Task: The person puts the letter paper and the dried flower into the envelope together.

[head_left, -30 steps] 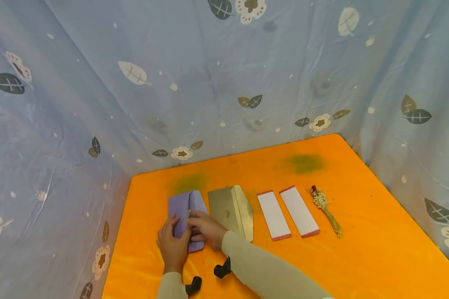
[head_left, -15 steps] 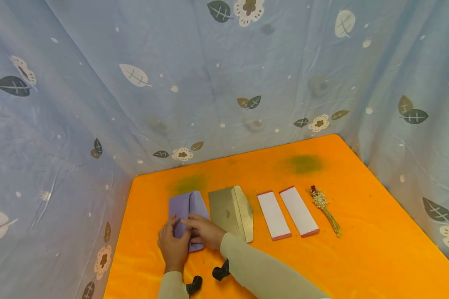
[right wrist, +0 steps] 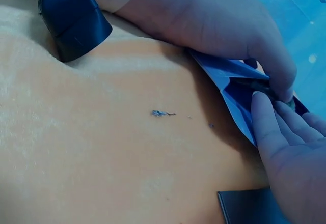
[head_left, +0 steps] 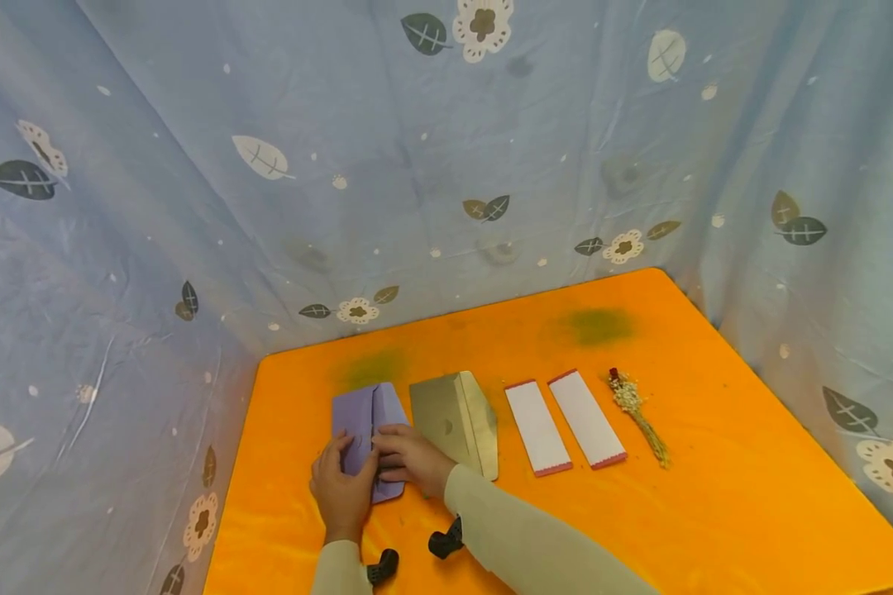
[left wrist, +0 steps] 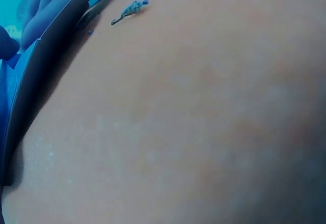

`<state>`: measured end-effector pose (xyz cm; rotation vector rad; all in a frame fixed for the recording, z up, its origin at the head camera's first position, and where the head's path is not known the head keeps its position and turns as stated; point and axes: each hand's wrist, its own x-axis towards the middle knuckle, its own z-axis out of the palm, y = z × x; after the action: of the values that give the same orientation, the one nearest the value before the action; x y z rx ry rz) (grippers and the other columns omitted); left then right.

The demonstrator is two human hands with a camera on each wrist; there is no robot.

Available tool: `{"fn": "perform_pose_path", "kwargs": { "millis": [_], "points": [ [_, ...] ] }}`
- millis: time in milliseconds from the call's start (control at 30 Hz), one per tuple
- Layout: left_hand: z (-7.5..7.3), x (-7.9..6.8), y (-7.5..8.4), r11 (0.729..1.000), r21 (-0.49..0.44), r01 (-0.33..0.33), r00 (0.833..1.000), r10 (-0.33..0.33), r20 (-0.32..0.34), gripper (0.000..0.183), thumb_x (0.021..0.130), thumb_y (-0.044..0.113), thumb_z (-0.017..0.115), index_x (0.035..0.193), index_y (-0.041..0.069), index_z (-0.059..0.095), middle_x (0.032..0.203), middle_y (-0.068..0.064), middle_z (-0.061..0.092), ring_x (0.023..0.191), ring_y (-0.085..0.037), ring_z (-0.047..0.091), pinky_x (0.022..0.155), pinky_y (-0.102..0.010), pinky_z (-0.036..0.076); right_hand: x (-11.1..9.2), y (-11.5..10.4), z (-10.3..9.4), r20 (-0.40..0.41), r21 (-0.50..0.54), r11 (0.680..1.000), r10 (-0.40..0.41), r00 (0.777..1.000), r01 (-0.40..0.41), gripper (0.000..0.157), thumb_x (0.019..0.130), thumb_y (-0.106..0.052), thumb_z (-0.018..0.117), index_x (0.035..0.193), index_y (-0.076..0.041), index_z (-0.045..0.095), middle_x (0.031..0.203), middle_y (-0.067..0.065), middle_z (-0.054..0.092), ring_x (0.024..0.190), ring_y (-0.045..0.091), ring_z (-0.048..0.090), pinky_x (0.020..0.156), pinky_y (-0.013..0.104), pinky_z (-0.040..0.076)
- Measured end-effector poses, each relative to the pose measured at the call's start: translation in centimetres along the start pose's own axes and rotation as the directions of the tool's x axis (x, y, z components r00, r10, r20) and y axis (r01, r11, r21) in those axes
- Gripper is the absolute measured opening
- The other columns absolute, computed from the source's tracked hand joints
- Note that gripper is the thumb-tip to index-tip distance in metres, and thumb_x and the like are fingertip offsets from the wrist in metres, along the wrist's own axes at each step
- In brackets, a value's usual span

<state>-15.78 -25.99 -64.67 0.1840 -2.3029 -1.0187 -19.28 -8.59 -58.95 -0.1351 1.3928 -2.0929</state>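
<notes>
on the left of the orange table point(head_left: 714, 504), a purple envelope point(head_left: 353, 406) lies with its mouth open. the left hand point(head_left: 344, 489) holds it, thumb bent at the mouth. the right hand point(head_left: 415, 459) touches the mouth too, but i cannot tell if it pinches anything. to the right lie a gold envelope point(head_left: 441, 413), two white strips point(head_left: 539, 426) with red ends, and a dried flower bunch point(head_left: 629, 398).

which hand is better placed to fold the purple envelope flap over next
The right hand, most likely: it reaches in from the side where the open flap spreads. The left hand is over the body of the purple envelope, where it could steady it.
</notes>
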Motion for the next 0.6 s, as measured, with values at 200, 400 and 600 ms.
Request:
{"fn": "perform_pose_path", "kwargs": {
  "millis": [200,400,600],
  "points": [
    [0.1,0.0,0.0,1.0,0.006,0.004,1.0,-0.004,0.016,0.051,0.086,0.022,0.094,0.129,0.002,0.074,0.146,-0.016,0.066,0.13,-0.046,0.052,0.106,-0.069,0.03,-0.4,-0.6,-0.8,-0.02,-0.061,0.998,-0.033,0.999,0.032,0.064,0.108,-0.029,0.068,0.159,0.003,0.045,0.14,0.017,0.063,0.126,0.036,0.065,0.106,0.056,0.052],
    [0.1,0.0,0.0,1.0,0.018,0.025,1.0,-0.025,0.017,0.052,0.085,0.023,0.094,0.129,0.003,0.074,0.146,-0.014,0.066,0.132,-0.044,0.052,0.106,-0.065,0.03,-1.4,-2.0,-2.4,-0.05,-0.131,0.99,-0.06,0.997,0.053,0.065,0.108,-0.034,0.068,0.159,-0.001,0.048,0.142,0.013,0.062,0.131,0.04,0.062,0.106,0.056,0.051],
    [-0.2,0.2,0.0,0.999,0.038,0.035,0.999,-0.036,0.022,0.051,0.085,0.022,0.093,0.129,0.004,0.074,0.147,-0.012,0.066,0.133,-0.043,0.052,0.106,-0.065,0.03,-2.2,-3.1,-4.6,-0.077,-0.196,0.975,-0.123,0.989,0.105,0.064,0.109,-0.036,0.066,0.157,0.003,0.047,0.146,0.02,0.062,0.13,0.042,0.062,0.106,0.058,0.05]
  ]
}}
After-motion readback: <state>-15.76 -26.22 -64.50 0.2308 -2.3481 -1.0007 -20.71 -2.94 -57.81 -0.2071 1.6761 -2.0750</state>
